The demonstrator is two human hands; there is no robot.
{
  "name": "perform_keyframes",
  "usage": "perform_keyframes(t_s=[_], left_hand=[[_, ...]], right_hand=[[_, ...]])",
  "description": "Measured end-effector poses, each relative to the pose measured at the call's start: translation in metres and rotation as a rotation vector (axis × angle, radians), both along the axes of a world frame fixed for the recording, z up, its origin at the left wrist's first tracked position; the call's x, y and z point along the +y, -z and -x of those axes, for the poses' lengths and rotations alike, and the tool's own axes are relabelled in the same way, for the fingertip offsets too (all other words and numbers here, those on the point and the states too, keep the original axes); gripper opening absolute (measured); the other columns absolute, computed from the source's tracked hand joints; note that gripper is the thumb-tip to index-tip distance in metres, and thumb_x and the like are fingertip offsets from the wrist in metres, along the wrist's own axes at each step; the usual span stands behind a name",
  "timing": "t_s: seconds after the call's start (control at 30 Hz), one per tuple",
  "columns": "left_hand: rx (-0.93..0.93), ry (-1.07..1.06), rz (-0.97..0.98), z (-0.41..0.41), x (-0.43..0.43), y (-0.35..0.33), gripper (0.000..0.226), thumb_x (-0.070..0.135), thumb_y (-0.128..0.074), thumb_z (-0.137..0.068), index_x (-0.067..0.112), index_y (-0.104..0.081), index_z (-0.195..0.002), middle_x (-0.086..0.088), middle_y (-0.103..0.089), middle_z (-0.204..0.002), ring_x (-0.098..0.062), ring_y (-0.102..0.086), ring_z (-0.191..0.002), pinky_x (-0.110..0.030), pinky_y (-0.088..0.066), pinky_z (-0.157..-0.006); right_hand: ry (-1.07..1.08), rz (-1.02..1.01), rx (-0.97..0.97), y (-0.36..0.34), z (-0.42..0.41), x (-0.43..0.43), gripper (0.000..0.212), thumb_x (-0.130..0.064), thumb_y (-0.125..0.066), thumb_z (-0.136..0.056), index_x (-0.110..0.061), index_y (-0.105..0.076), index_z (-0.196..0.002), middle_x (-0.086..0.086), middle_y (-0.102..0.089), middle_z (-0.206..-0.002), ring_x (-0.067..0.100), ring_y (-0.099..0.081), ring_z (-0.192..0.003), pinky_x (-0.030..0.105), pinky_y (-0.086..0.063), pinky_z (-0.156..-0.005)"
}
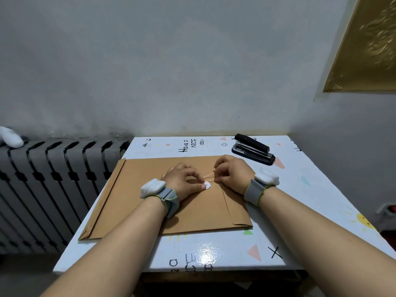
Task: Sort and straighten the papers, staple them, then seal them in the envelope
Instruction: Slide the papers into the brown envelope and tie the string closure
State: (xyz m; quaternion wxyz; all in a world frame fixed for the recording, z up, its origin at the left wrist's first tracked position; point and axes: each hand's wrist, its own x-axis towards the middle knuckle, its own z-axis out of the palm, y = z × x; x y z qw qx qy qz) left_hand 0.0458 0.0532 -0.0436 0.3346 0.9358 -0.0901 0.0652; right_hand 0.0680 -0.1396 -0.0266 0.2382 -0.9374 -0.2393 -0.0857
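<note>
Grey walls and a dark radiator [53, 179] are framing a table [300, 189] whose white printed cover is showing the words "Have a NICE day" near its far edge, left of a black stapler [254, 149]. A brown envelope [132, 189] is lying flat across the table's middle, where the left hand [182, 181] is pinching the round white clasp [207, 185] between curled thumb and forefinger while the right hand [234, 173] is pinching the thin string [209, 174] stretched taut from it.

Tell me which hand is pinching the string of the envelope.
The right hand, pinching the tan string just beyond the white disc; the left hand holds that disc on the brown envelope instead.
</note>
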Motion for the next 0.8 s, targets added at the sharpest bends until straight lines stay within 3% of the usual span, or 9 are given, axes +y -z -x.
perform_keyframes(t_s=[0.23,0.37,0.5,0.57,0.7,0.8], left_hand=[[-0.003,0.018,-0.012,0.002,-0.001,-0.003,0.017,0.045,-0.076,-0.068,0.049,-0.06,-0.064,0.021,-0.049,-0.101,-0.009,-0.044,-0.11,-0.031,-0.031,-0.1],[0.007,0.052,-0.018,-0.002,0.002,-0.002,0.021,0.036,-0.075,-0.072,0.049,-0.059,-0.067,0.017,-0.05,-0.103,-0.013,-0.045,-0.114,-0.034,-0.031,-0.103],[-0.009,0.061,0.001,-0.007,0.004,0.0,0.014,0.016,-0.07,-0.077,0.027,-0.067,-0.085,0.0,-0.056,-0.109,-0.019,-0.051,-0.11,-0.031,-0.037,-0.098],[-0.01,0.034,0.103,-0.008,0.006,0.001,0.019,0.005,-0.065,-0.078,0.022,-0.064,-0.088,-0.006,-0.058,-0.108,-0.02,-0.056,-0.104,-0.031,-0.041,-0.096],[0.015,-0.071,0.376,-0.008,0.01,0.002,0.037,-0.006,-0.055,-0.081,0.031,-0.056,-0.085,-0.007,-0.061,-0.112,-0.018,-0.061,-0.101,-0.031,-0.047,-0.09],[0.009,-0.103,0.372,-0.008,0.01,0.003,0.036,-0.006,-0.052,-0.081,0.026,-0.056,-0.097,-0.001,-0.059,-0.116,-0.014,-0.057,-0.102,-0.024,-0.043,-0.085]], right_hand=[[-0.162,0.14,-0.077,-0.001,0.019,-0.015,0.009,-0.013,-0.067,-0.082,-0.008,-0.074,-0.084,0.007,-0.06,-0.107,0.022,-0.056,-0.091,0.015,-0.031,-0.075],[-0.256,0.142,-0.1,-0.002,0.028,-0.009,0.008,-0.018,-0.068,-0.081,-0.013,-0.074,-0.083,0.005,-0.057,-0.099,0.017,-0.045,-0.093,0.022,-0.033,-0.079],[-0.289,0.175,-0.079,-0.006,0.032,0.013,0.009,-0.02,-0.068,-0.081,-0.013,-0.073,-0.083,0.007,-0.054,-0.1,0.023,-0.044,-0.098,0.033,-0.039,-0.084],[-0.285,0.228,-0.078,-0.011,0.03,0.027,0.012,-0.024,-0.067,-0.082,-0.015,-0.073,-0.089,0.007,-0.053,-0.104,0.025,-0.044,-0.103,0.032,-0.034,-0.085],[-0.223,0.328,-0.023,-0.018,0.014,0.05,0.019,-0.028,-0.065,-0.084,-0.017,-0.071,-0.097,0.004,-0.052,-0.113,0.021,-0.042,-0.112,0.028,-0.028,-0.086],[-0.151,0.288,0.007,-0.018,-0.003,0.056,0.018,-0.028,-0.068,-0.081,-0.018,-0.071,-0.095,0.0,-0.052,-0.107,0.018,-0.045,-0.108,0.026,-0.027,-0.079]])
